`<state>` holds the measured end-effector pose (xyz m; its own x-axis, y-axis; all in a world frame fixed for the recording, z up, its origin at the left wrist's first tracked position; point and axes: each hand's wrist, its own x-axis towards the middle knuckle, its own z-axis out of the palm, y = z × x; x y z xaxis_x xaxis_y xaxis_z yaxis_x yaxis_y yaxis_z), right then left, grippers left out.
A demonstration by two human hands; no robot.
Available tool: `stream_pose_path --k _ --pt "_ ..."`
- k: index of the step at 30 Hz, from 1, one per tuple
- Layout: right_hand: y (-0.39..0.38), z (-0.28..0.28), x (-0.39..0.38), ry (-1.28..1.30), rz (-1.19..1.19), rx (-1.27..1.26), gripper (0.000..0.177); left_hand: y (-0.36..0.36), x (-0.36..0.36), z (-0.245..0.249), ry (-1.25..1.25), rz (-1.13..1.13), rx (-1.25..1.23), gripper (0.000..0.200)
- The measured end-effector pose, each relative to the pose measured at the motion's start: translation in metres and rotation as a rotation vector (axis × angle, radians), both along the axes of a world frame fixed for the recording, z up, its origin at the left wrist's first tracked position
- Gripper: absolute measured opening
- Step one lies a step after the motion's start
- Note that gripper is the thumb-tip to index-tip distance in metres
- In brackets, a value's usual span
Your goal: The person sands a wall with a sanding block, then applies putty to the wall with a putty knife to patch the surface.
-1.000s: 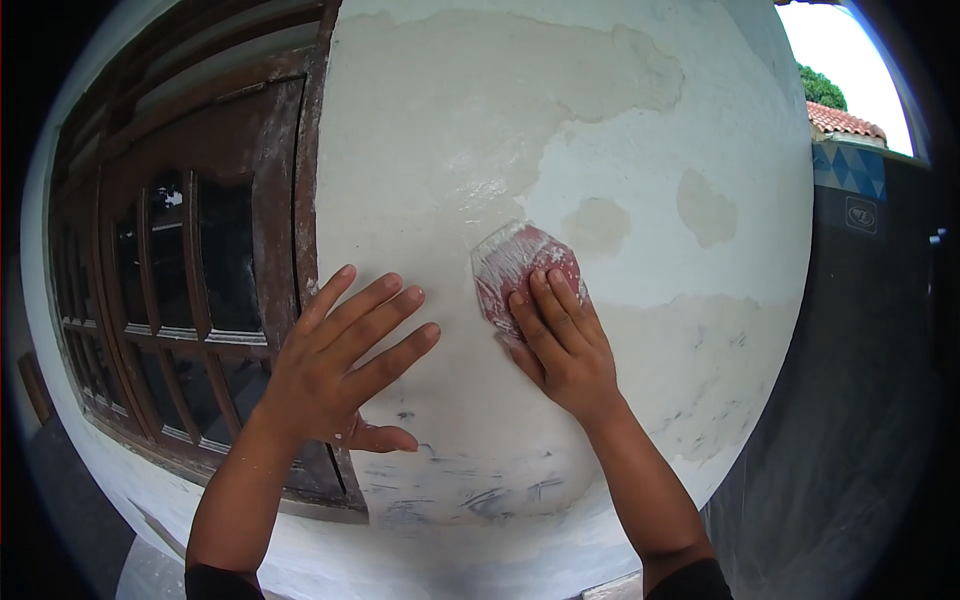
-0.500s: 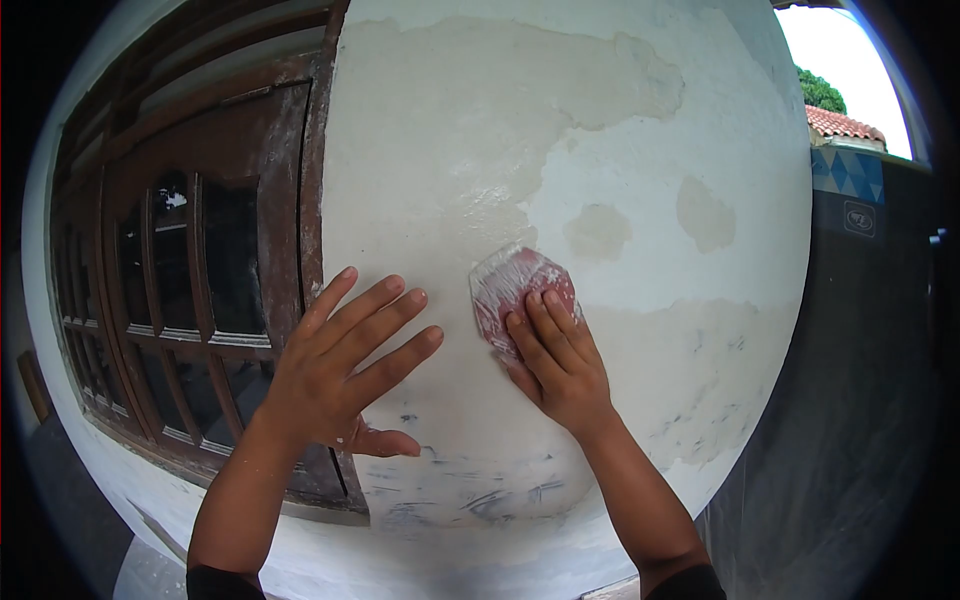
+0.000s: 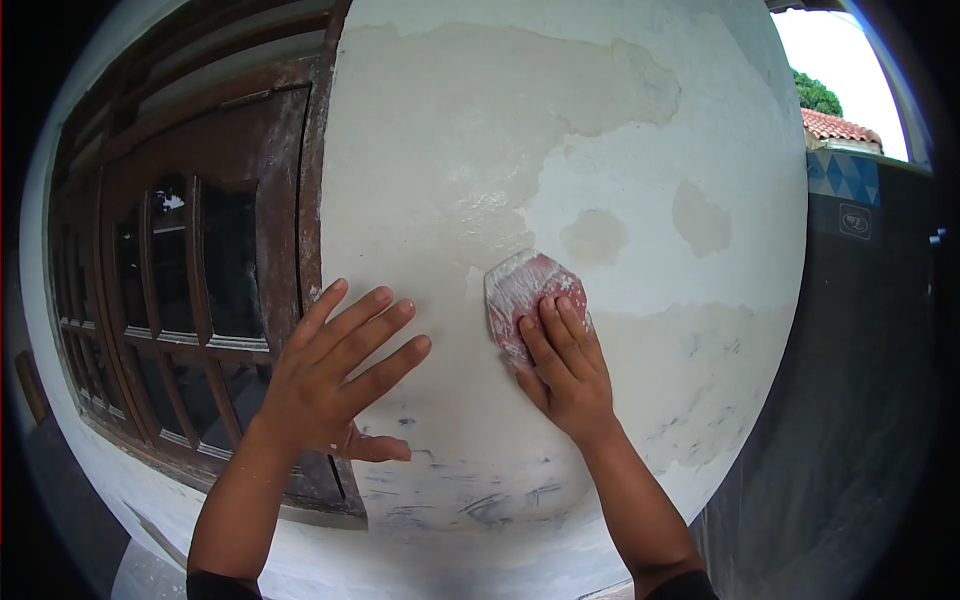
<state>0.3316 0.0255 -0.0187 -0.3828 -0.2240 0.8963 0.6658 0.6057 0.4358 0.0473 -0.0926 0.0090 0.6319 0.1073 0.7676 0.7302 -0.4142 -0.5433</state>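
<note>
My right hand [image 3: 570,370] presses a flat red putty spreader [image 3: 520,290] to the wall [image 3: 640,160], fingers laid over its lower right part and thumb at its lower edge. White putty is smeared across the spreader's angular face. To the left, my left hand [image 3: 335,370] is spread wide beside the window frame, with nothing in it. Damp-looking beige putty [image 3: 450,130] covers much of the wall around the spreader, and two small beige patches [image 3: 595,237] show to its upper right.
A dark brown wooden window [image 3: 230,260] with glass panes fills the left side, its frame close to my left hand. Dark scuff marks [image 3: 500,500] streak the lower wall. On the right stands a dark grey surface [image 3: 850,350] with blue triangle tiles.
My right hand and the putty spreader have slid a little to the right along the wall. My left hand has shifted slightly left and down, still spread.
</note>
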Motion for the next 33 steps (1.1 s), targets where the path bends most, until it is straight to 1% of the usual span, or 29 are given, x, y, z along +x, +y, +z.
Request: stream_pose_path --k 2,3,7,10,13,17,19,22,26,27,31,33 --pt "-0.002 -0.012 0.004 0.026 -0.027 -0.004 0.047 -0.001 -0.005 0.000 -0.010 0.007 0.001 0.093" --pt "-0.003 -0.009 0.002 0.049 0.013 -0.003 0.046 0.000 -0.006 0.003 -0.026 0.009 0.017 0.093" --pt "-0.007 0.026 -0.014 0.056 0.036 0.034 0.047 0.008 0.001 0.010 -0.033 0.008 0.054 0.095" --pt "0.002 0.021 -0.010 0.066 -0.007 0.001 0.047 0.006 0.006 0.006 -0.032 -0.023 0.028 0.094" --pt "0.006 -0.015 0.003 0.062 -0.041 -0.013 0.047 -0.002 0.002 0.000 -0.033 -0.028 0.016 0.093" --pt "-0.006 -0.001 -0.005 0.108 -0.012 0.015 0.048 -0.002 0.002 0.007 -0.028 -0.023 0.028 0.093" --pt "-0.009 0.022 -0.017 0.095 0.005 0.036 0.048 0.001 0.006 0.011 -0.010 -0.008 0.052 0.094" --pt "-0.005 0.027 -0.025 0.044 0.024 0.029 0.047 0.002 0.009 0.010 -0.014 -0.021 0.043 0.094" --pt "-0.003 -0.016 -0.008 0.034 -0.031 -0.015 0.045 -0.005 0.000 0.003 -0.022 -0.010 0.029 0.093" --pt "-0.004 -0.021 -0.006 0.052 -0.012 -0.023 0.045 -0.005 -0.003 0.003 -0.028 -0.008 0.026 0.093" --pt "-0.009 0.003 -0.022 0.101 0.032 0.028 0.044 -0.001 -0.003 0.008 -0.032 -0.001 0.041 0.094" --pt "-0.010 0.023 -0.035 0.050 0.036 0.050 0.044 0.000 0.002 0.009 -0.028 -0.005 0.040 0.093"
